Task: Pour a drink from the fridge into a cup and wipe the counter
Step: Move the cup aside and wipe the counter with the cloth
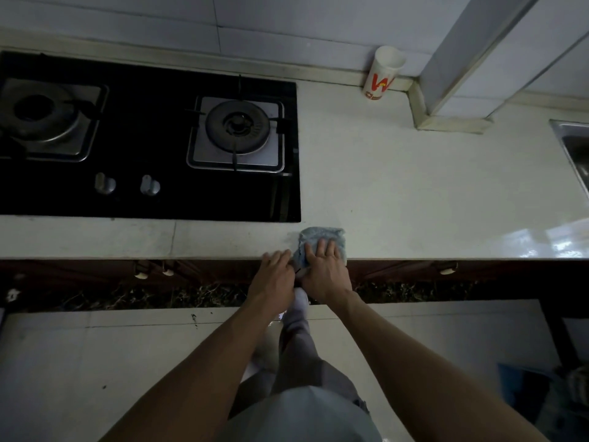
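A blue-grey cloth point(325, 236) lies at the front edge of the pale counter point(398, 193), just right of the hob's near corner. My right hand point(323, 266) presses flat on the cloth with straight fingers. My left hand point(275, 271) sits right beside it at the counter's edge, fingers curled down over the edge and touching the cloth's left side; whether it pinches the cloth is unclear. A white paper cup point(382, 73) with red lettering stands upright at the back of the counter against the wall. Its contents are hidden.
A black two-burner gas hob point(153, 199) with two knobs fills the counter's left part. A tiled pillar point(452, 100) juts out at the back right. A steel sink point(573, 148) shows at the right edge. Dark cabinet fronts with knobs run below the counter.
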`<state>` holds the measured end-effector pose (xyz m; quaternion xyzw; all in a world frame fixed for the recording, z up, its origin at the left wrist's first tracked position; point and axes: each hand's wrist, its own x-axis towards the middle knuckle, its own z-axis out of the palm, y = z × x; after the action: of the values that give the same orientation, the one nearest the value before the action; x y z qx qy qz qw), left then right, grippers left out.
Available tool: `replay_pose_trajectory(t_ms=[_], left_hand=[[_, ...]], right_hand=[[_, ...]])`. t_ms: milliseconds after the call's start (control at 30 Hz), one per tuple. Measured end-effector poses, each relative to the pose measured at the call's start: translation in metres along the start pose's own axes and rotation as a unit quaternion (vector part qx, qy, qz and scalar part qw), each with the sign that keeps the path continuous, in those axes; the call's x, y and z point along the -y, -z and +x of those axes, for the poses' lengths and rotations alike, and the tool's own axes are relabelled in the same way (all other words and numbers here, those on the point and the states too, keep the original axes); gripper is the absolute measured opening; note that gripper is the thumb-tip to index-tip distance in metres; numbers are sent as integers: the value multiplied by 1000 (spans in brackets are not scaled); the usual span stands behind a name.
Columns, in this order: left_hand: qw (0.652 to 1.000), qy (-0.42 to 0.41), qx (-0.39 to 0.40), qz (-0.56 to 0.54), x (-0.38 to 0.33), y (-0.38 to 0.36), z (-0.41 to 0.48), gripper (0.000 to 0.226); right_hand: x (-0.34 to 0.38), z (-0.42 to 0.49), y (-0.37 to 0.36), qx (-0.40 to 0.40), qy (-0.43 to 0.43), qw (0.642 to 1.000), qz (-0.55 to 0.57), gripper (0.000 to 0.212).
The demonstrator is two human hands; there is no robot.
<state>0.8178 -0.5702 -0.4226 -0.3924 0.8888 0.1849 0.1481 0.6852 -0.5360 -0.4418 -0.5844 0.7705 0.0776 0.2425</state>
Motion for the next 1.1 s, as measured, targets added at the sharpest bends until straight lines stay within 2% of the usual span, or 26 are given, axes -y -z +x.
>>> replay_pose_trajectory(t_ms=[267,433,633,900,1100], left_hand=[[998,-13,-37,-46,1,9,2,45],[997,-5,-45,-69,5,14,12,33],[995,18,-32,-93,9,23,30,22],[993,22,-76,-82,14,42,70,32],[995,4,-62,-78,7,59,107,28]], right_hand=[[4,4,2,0,4,1000,-23,83],[-2,29,18,11,12,1000,-18,97],[-8,72,46,1,27,1000,-10,77],[-17,144,86,9,46,998,-29,79],[-26,229,124,-6,75,996,-49,81]])
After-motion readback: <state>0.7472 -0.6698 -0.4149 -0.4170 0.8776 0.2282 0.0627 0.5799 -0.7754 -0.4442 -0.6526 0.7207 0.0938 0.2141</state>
